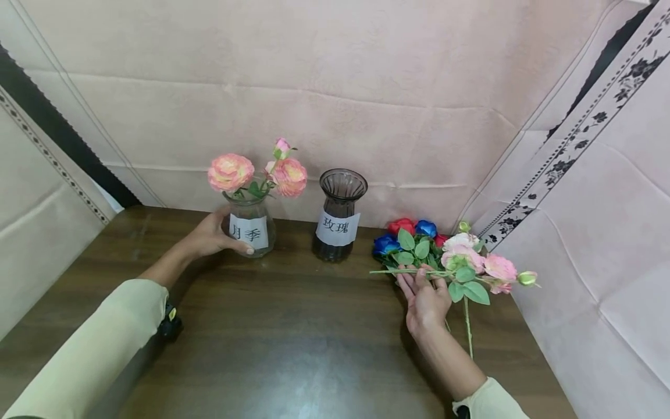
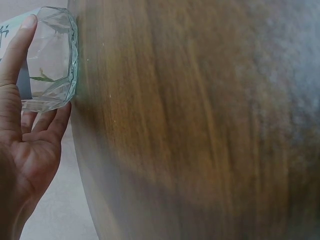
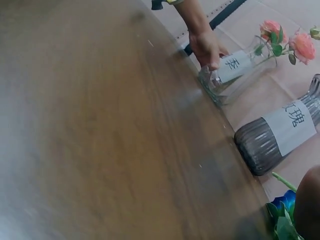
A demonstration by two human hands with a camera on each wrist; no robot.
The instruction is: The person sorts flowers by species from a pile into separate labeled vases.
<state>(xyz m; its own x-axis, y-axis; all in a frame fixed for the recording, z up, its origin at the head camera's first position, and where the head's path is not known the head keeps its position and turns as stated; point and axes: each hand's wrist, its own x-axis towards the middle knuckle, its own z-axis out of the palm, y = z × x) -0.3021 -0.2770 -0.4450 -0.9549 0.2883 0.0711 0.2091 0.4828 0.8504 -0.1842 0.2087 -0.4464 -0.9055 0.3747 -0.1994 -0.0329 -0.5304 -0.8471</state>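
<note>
Clear, white-labelled glass vase (image 1: 250, 231), containing peach-pink flowers (image 1: 231, 172), stands on the brown wooden table (image 1: 293, 326), gripped by the left hand (image 1: 211, 234). Dark ribbed glass vase (image 1: 338, 218) stands between it and the right hand (image 1: 428, 299), which holds a pale-pink flower spray (image 1: 499, 268).

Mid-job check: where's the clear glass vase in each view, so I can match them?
Head: clear glass vase, left of center.
Left wrist: clear glass vase, at the upper left, partly cut off by the frame.
Right wrist: clear glass vase, at the upper right, lying aslant in the picture.
Shared landmark: the left hand gripping it.
</note>
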